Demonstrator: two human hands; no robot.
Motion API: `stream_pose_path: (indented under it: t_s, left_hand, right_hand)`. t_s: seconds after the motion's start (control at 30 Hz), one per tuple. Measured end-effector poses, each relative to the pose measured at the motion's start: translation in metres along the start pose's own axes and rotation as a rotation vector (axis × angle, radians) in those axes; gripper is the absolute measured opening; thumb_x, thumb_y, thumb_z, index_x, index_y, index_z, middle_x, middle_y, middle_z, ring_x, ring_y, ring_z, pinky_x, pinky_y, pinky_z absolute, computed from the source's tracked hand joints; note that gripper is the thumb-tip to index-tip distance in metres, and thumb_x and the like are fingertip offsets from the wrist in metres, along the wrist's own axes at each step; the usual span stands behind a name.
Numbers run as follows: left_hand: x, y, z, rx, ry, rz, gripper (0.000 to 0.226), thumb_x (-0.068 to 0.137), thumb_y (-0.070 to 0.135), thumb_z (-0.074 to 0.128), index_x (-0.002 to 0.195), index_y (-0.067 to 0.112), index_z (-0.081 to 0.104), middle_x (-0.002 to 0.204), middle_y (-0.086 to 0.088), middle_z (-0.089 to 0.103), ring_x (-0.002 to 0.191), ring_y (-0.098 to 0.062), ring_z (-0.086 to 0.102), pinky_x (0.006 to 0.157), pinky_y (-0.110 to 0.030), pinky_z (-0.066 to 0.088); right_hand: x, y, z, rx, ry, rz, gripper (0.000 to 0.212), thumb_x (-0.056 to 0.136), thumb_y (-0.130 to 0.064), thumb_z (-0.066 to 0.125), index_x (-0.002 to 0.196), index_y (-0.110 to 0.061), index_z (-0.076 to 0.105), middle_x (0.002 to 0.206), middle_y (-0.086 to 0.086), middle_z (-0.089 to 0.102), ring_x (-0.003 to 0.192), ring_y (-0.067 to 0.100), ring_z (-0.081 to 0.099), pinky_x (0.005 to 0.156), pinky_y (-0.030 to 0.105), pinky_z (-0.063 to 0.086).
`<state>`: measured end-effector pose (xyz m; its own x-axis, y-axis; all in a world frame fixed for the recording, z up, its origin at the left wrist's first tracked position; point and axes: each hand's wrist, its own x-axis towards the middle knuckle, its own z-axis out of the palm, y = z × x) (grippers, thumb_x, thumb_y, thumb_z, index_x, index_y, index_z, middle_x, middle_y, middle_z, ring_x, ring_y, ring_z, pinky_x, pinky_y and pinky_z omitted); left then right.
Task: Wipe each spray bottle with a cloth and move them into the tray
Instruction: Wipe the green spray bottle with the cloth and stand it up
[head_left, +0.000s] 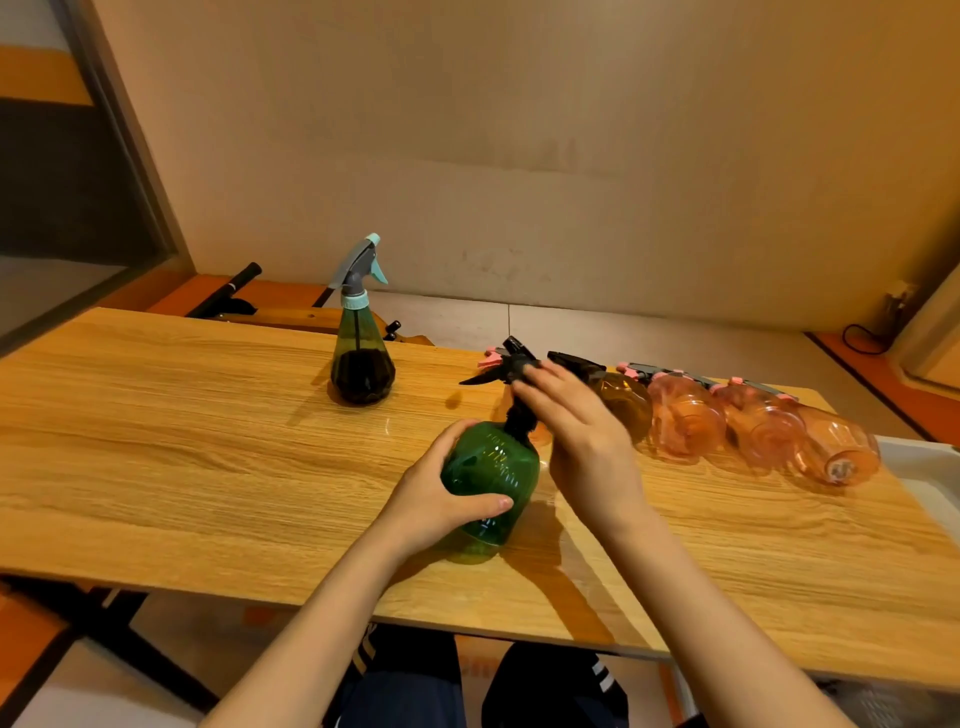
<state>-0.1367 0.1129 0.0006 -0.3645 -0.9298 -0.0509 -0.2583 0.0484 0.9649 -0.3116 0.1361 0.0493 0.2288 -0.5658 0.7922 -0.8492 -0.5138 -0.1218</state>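
A round green spray bottle (493, 467) with a black spray head (511, 364) stands tilted at the middle of the wooden table (208, 441). My left hand (441, 499) grips its body, thumb across the front. Over the top, my right hand (582, 436) reaches with its fingers laid fairly straight on the black head. A tall green bottle (362, 358) with a teal head stands farther back on the left. An amber bottle (626, 405) and three pink bottles (685, 421) lie in a row at the right. No cloth is in view.
The corner of a white tray (930, 467) shows at the right edge, just past the last pink bottle (841, 452). A wall runs behind the table. My knees sit under the near edge. A black-handled wooden frame stands behind the table on the left.
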Motion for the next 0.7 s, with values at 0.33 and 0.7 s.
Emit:
stream_pose_path:
  t_s: [0.33,0.7]
  left_hand:
    - [0.001,0.000,-0.006,0.003,-0.019,0.011,0.101,0.048,0.052,0.081,0.139,0.043,0.039,0.131,0.013,0.050,0.117,-0.012,0.054,0.093,-0.039,0.054]
    - [0.000,-0.001,-0.002,0.043,0.027,0.049,0.089,0.069,0.028,0.085,0.143,0.040,0.036,0.133,0.011,0.046,0.119,-0.012,0.049,0.095,-0.032,0.051]
  right_hand:
    - [-0.021,0.028,-0.003,-0.117,-0.080,-0.006,0.063,0.057,0.031,0.064,0.113,0.002,0.063,0.119,0.019,0.061,0.115,0.033,0.055,0.101,0.038,0.040]
    - [0.004,0.026,0.010,-0.161,-0.199,0.021,0.064,0.057,0.025,0.069,0.115,-0.001,0.063,0.122,0.018,0.059,0.115,0.037,0.054,0.093,0.049,0.041]
